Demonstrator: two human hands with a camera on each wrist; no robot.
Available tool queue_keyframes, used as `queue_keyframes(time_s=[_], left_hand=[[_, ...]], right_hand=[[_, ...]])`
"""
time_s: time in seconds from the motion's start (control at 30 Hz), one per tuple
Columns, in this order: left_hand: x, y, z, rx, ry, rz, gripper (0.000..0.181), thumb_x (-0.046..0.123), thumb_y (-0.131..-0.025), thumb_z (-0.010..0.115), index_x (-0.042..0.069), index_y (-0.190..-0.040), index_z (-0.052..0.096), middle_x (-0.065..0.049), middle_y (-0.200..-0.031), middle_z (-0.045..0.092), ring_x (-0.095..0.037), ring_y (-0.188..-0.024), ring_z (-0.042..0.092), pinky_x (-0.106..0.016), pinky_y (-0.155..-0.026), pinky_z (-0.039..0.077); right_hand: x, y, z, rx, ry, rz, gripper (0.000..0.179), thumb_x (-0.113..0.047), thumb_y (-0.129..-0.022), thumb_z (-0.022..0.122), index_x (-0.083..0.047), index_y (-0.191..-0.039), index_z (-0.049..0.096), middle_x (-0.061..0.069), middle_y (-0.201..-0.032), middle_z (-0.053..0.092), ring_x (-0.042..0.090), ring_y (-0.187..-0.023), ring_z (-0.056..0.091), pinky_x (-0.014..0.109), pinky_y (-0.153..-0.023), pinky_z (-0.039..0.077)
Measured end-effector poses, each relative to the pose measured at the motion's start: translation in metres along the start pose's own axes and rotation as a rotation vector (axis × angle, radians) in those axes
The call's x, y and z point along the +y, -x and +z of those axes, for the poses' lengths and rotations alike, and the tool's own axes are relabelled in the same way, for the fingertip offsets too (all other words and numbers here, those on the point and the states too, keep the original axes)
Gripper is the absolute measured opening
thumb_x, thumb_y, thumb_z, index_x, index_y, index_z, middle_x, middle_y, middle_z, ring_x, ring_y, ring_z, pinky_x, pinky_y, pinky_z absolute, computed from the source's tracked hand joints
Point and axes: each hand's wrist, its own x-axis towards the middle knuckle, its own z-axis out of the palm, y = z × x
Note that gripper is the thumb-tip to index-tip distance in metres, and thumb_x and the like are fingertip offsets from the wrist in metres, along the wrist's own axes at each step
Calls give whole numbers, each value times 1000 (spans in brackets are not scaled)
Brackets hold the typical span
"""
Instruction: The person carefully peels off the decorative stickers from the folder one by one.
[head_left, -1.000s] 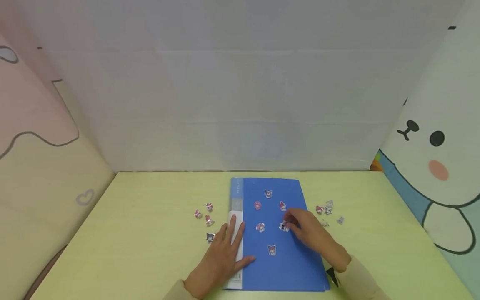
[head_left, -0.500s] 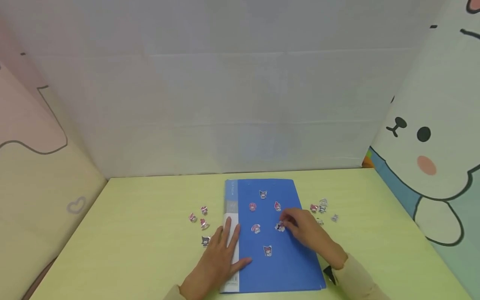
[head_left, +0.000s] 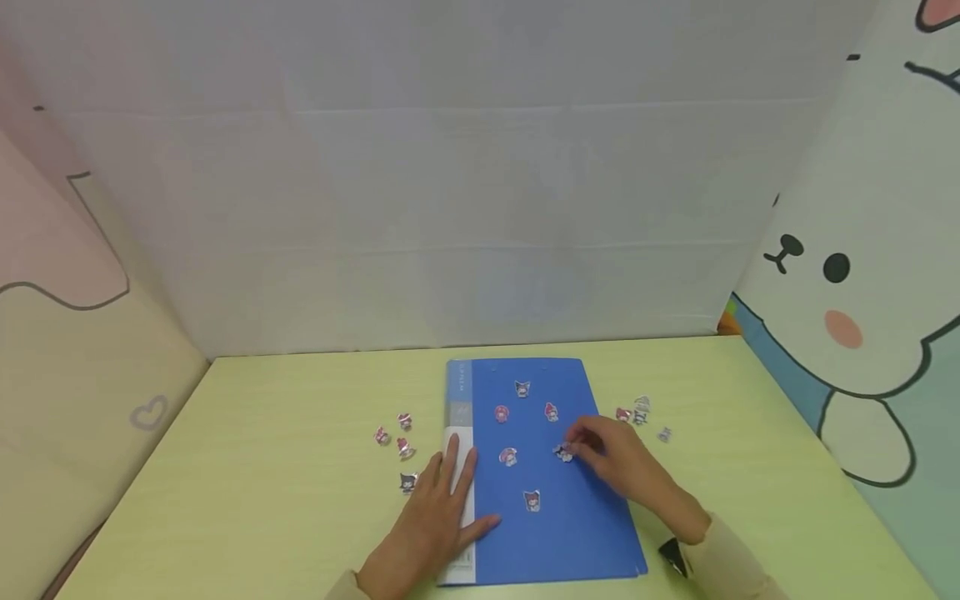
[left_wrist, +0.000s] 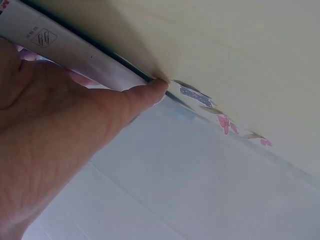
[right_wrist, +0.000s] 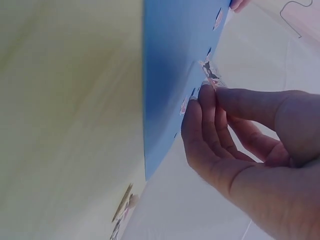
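Note:
A blue folder (head_left: 558,542) with a white and grey spine lies on the table. My left hand (head_left: 435,517) rests flat on its spine side, fingers spread and straight, the thumb reaching onto the blue cover. In the right wrist view, my right hand (right_wrist: 250,135) pinches a small cartoon sticker (right_wrist: 210,70) between thumb and fingertips, close over the cover. From the head view this sticker (head_left: 562,452) shows at the cover's right half, partly covered by fingertips. Several other stickers are on the cover, among them a horned character (head_left: 522,389), a pink round one (head_left: 502,414) and a lower one (head_left: 532,501).
Pink stickers (head_left: 405,448) and a dark-eared sticker (head_left: 408,482) lie on the table (head_left: 285,500) left of the folder. More loose stickers (head_left: 641,410) lie to its right. A dark object (head_left: 672,557) sits by the right sleeve. A pale wall (head_left: 480,208) stands behind the table.
The head view has turned slightly, moving the scene left. Relative to the folder, my right hand and its sticker have shifted slightly right. The left hand has stayed on the spine.

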Motion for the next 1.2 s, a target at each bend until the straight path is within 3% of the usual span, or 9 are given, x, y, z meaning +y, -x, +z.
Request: queue_keyframes(time_s=[0.73,0.97,1.2], left_hand=[[-3,1,6,57,28,29,88,68,-100,47,3,-159,34,-27,-163,27,-48,-141,40,-56,-111,40],[-5,1,8,72,54,34,89,68,-100,46,2,-158,35,-28,-163,27,-49,-141,39,-58,-111,40],[-8,-1,20,85,23,21,89,71,-100,40,5,-160,33,-25,-165,24,-47,-142,40,-55,-113,39]], right_hand=[[13,19,-24,-17,21,131,8,-2,-92,74,-7,-96,71,-4,-88,68,10,-80,64,26,-73,57],[19,25,-32,5,55,126,8,-1,-91,75,-8,-94,71,-5,-87,69,10,-80,66,26,-73,58],[25,33,-41,26,78,151,9,-3,-91,75,-11,-92,71,-6,-86,69,11,-80,67,27,-72,57]])
